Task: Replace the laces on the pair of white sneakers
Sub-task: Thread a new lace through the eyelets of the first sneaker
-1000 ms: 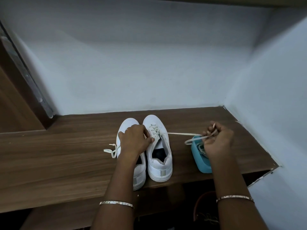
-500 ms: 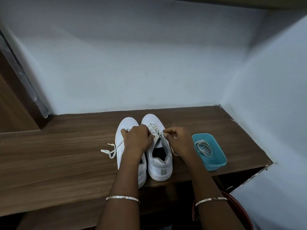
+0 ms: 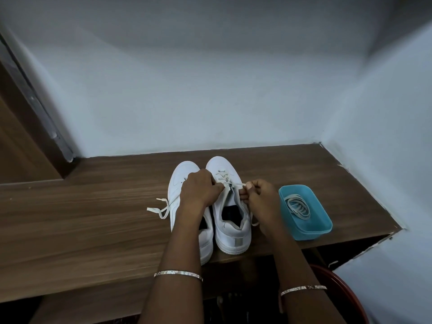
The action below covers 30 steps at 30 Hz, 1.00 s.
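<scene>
Shelf: brown wood, wide, under both hands and both shoes.
Wall: pale blue, far past the hands, meets the shelf's back edge.
Red tub: low and to the right of the right wrist, only the rim in view.
Left shoe: white, toe away, partly under the left hand and arm.
Right shoe: white, touching the left shoe, right between the two hands, dark hole open at the heel end.
Blue box: just to the right of the right hand, not touching it, on the shelf.
Spare laces: pale, curled up in the blue box.
Left hand: curled closed, fingertips pressed on the lace rows of the right shoe; which strand is pinched cannot be told.
Right hand: thumb and finger squeezed tight on the lace tip, other fingers tucked in.
Lace on right shoe: pale, crossed over the front holes, just past both hands.
Lace tip: short end sticking out left from the right-hand pinch.
Loose lace ends: left of the left hand, flat on the shelf beside the left shoe.
Bangles: thin, shiny, one on each wrist.
</scene>
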Each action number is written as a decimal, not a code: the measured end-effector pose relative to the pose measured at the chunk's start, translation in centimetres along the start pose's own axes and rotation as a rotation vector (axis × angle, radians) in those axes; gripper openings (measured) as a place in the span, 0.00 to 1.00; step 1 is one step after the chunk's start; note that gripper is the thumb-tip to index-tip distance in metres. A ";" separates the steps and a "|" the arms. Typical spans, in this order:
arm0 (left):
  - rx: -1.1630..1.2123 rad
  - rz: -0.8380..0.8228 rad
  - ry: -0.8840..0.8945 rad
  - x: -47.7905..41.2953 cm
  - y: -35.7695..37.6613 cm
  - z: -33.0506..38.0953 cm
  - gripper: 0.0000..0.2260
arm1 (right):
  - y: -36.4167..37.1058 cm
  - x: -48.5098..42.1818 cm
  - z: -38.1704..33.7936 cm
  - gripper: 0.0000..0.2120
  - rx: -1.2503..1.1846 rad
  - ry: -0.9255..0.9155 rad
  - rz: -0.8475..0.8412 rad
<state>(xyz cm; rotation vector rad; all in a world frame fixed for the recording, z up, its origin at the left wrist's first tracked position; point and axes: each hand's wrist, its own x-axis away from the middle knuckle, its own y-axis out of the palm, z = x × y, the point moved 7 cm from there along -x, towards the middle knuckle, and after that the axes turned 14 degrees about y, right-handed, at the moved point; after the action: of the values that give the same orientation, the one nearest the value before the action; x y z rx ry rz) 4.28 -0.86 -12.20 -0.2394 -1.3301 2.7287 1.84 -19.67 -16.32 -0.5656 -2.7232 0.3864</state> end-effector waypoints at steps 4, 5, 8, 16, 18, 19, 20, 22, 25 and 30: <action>0.029 -0.014 0.010 0.1 -0.1 0.1 0.09 | 0.1 0.0 -0.1 0.09 -0.018 0.017 -0.042; 0.033 -0.015 0.015 0.1 -0.1 0.1 0.09 | 0.2 -0.1 -0.1 0.09 -0.023 0.033 -0.050; 0.032 -0.002 0.027 0.0 -0.4 -0.3 0.07 | 0.3 -0.1 -0.2 0.09 -0.011 0.057 -0.059; 0.057 -0.010 0.036 -0.3 -0.4 -0.5 0.07 | 0.4 0.8 -3.8 0.08 0.332 -0.229 -0.063; 0.050 -0.019 0.025 -0.4 -0.4 -0.5 0.06 | 0.8 1.2 -5.0 0.09 0.483 -0.312 -0.037; 0.049 -0.026 0.021 -0.4 -0.4 -0.4 0.07 | 0.9 1.5 -5.4 0.09 0.525 -0.336 -0.025; 0.049 -0.031 0.017 -0.4 -0.3 -0.4 0.07 | 1.0 1.6 -5.8 0.09 0.554 -0.351 -0.015; 0.059 -0.037 0.009 -0.5 -0.2 -0.3 0.07 | 1.2 1.8 -6.0 0.10 0.624 -0.366 -0.001; 0.085 -0.023 0.000 -0.5 -0.2 -0.4 0.05 | 2.2 1.7 -5.4 0.10 0.804 -0.395 0.009; 0.104 0.015 0.017 -0.2 -0.2 -0.5 0.05 | 2.9 1.5 -4.5 0.08 0.882 -0.423 0.066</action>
<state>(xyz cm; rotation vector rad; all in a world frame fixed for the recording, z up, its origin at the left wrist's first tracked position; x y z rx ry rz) 4.57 -0.32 -12.32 -0.2647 -1.1828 2.7918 3.20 -15.56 -12.79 -0.3313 -2.5054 1.7569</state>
